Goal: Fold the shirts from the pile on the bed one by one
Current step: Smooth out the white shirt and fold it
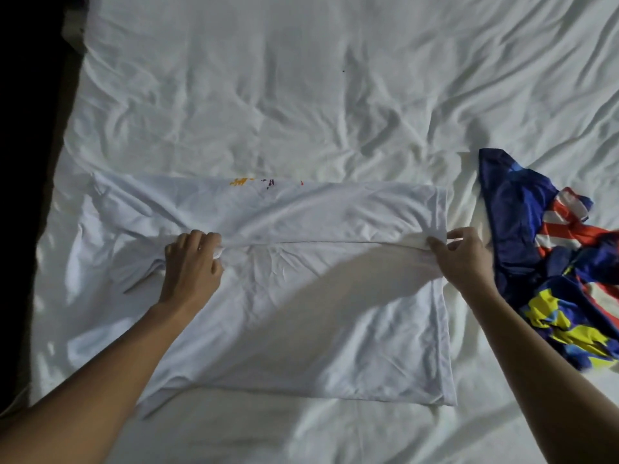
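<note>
both hands, left hand [192,259] and right hand [464,254], pinch the white shirt [301,296] on the bed [268,78].

Shirt [301,313] plain white w/ small orange, dark and red print at far edge. Bed [301,78] sheet white. Pile [552,269]: navy, red-white stripes, yellow and light-blue patches.

Two hands and two forearms in view, both sides unclothed.

Left hand [191,259]: bare, with distinct knuckle ridges; nails not legible. Left forearm [100,380], behind that hand's wrist: bare along its whole visible length to the frame corner, widening toward the elbow end.

Right hand [465,259]: bare; one nail at the fingertips catches the light. Right forearm [536,363], behind that hand's wrist: bare to the frame edge and slender at the wrist.
</note>
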`<state>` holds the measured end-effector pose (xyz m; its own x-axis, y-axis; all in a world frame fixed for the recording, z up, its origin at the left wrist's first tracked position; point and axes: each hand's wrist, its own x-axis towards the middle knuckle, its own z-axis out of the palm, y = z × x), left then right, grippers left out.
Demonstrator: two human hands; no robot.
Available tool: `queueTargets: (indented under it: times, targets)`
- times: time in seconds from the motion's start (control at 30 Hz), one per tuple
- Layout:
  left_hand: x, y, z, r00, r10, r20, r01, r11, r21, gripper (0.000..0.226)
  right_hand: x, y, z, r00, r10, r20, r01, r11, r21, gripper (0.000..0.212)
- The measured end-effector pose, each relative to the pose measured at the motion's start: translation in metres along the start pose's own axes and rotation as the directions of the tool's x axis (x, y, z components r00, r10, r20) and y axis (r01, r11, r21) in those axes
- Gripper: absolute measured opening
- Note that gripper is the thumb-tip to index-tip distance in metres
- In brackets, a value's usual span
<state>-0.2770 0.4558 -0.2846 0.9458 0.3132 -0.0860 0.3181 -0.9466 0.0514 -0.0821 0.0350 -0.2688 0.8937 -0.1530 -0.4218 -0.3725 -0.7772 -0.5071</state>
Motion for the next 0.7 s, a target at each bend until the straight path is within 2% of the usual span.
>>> queueTargets:
  times: [0.13, 0.27, 0.47, 0.53, 0.63, 0.7]
  targets:
    - [0.003, 0.01, 0.011, 0.999, 0.018, 0.032, -0.017, 0.999, -0.034, 0.04, -0.011, 0.002, 0.001, 0.998, -0.022, -0.059, 0.02, 0.999, -0.031, 0.025]
    - [0.01, 0.005, 0.015, 0.996, 0.019, 0.085, -0.007, 0.992, -0.13, 0.045, -0.014, 0.003, -0.002, 0.993, -0.062, -0.101, 0.061, 0.998, -0.02, 0.021]
    - [0.008, -0.01, 0.009, 1.0, 0.005, 0.004, -0.005, 0.987, -0.16, 0.044, -0.011, 0.017, -0.011, 0.983, -0.168, -0.074, 0.159, 0.981, -0.113, 0.017]
    - [0.006, -0.006, 0.009, 1.0, 0.019, -0.023, -0.022, 0.994, -0.11, 0.043, -0.012, 0.023, -0.006, 0.961, -0.271, -0.062, 0.254, 0.946, -0.201, 0.027]
    - [0.01, 0.021, 0.01, 0.993, 0.09, -0.074, -0.096, 0.993, -0.068, 0.035, -0.014, 0.021, 0.006, 0.874, -0.486, 0.005, 0.46, 0.825, -0.329, 0.046]
    - [0.019, 0.043, 0.012, 0.984, 0.159, -0.083, -0.165, 0.983, -0.079, 0.031, -0.014, 0.019, 0.019, 0.818, -0.567, 0.096, 0.548, 0.719, -0.428, 0.043]
